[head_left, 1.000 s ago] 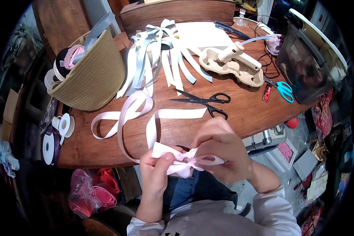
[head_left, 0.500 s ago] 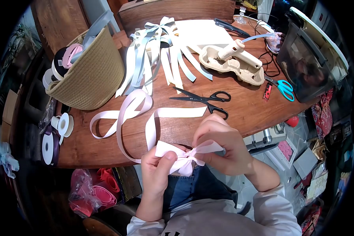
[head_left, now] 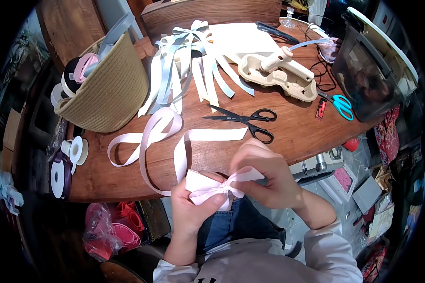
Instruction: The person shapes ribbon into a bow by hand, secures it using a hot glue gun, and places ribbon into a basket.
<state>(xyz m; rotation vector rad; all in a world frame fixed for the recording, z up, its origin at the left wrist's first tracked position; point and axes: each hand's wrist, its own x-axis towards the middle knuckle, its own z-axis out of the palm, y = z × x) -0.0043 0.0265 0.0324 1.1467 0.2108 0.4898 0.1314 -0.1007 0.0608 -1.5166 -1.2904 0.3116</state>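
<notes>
A pale pink ribbon bow (head_left: pixel 204 183) is held over my lap, just off the table's front edge. My left hand (head_left: pixel 193 207) grips its left side, the thumb lying across the lower loop near the knot. My right hand (head_left: pixel 267 181) pinches the right loop, fingers curled behind it. From the bow's left side a long pink ribbon (head_left: pixel 146 158) runs onto the table and curls in a big loop. Beyond the hands, black scissors (head_left: pixel 252 118) lie with blades apart, close to a flat end of pale ribbon (head_left: pixel 212 135).
A woven basket (head_left: pixel 109 89) with ribbon spools stands at left. Blue and cream ribbon bows (head_left: pixel 189 52) lie at the back. A glue gun (head_left: pixel 281 59) rests on a pulp cup carrier (head_left: pixel 300 89). Teal-handled scissors (head_left: pixel 342 107) and a grey plastic bin (head_left: pixel 368 70) are at right.
My left thumb has slid from the left loop down toward the lower loop and knot. The bow has turned slightly, and my right hand has shifted a little left.
</notes>
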